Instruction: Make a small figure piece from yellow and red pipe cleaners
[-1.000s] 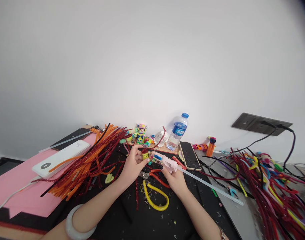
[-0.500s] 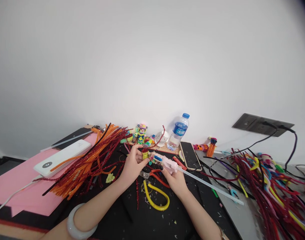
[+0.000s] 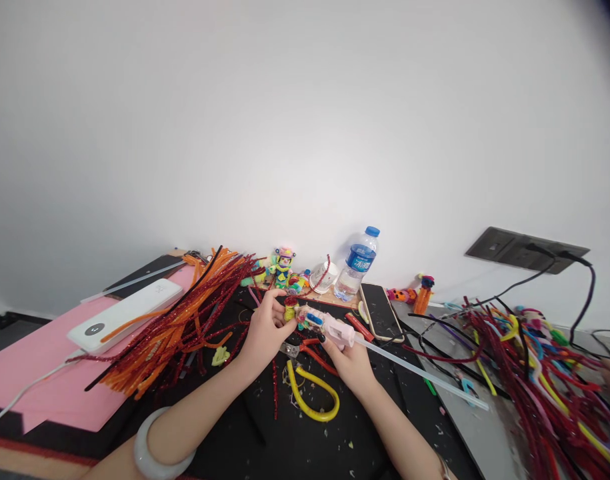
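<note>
Small pipe-cleaner piece, yellow-green with a red top, at the centre of the frame, just above the black mat. The left hand pinches it between thumb and fingertips, closed on it. The right hand is wrapped around the grip of a pink glue gun. The gun's nozzle points to the left of the frame and meets, or all but meets, the piece; actual contact cannot be told. A clear glue stick runs from the gun's back toward the lower right. Step in hand, as judged: glue being laid on the piece. A next move calls for a steady nozzle, a small bead, and fingertips kept clear of the tip. Below the hands lie red-handled cutters and a yellow loop. At left, a sheaf of orange and red stems and a white power bank beside a pink sheet. Behind, a finished figure, a water bottle and a phone; at far right, a mixed heap of stems
</note>
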Action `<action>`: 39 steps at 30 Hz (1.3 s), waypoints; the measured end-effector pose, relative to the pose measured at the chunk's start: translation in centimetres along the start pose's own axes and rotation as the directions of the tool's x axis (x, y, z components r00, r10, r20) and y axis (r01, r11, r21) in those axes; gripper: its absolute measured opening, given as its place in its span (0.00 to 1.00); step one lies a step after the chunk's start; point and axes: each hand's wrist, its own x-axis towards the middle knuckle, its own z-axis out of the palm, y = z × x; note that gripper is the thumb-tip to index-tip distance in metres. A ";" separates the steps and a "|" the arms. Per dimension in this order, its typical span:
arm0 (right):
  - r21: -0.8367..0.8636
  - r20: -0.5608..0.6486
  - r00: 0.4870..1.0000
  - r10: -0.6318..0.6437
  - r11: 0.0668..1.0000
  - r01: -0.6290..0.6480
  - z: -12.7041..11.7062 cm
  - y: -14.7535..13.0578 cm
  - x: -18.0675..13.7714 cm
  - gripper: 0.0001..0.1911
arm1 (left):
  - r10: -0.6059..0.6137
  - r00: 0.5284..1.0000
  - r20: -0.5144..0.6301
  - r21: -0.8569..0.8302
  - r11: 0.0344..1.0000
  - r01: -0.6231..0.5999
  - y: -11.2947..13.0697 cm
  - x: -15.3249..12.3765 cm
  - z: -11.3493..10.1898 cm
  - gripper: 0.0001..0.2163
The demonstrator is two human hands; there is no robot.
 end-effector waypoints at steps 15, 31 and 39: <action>-0.033 0.001 0.998 -0.056 0.998 0.056 -0.2 -0.8 0.1 0.08 | 0.038 0.999 -0.009 0.090 0.995 -0.037 0.2 0.0 -0.2 0.20; -0.035 0.014 0.999 -0.040 0.999 0.041 -0.2 -0.7 0.0 0.08 | 0.028 1.000 -0.009 0.002 1.000 -0.028 0.3 0.0 0.0 0.17; -0.037 0.005 1.000 -0.020 0.999 0.020 -0.2 -0.3 0.1 0.08 | 0.026 1.000 -0.007 0.006 1.000 -0.026 0.2 0.0 0.0 0.18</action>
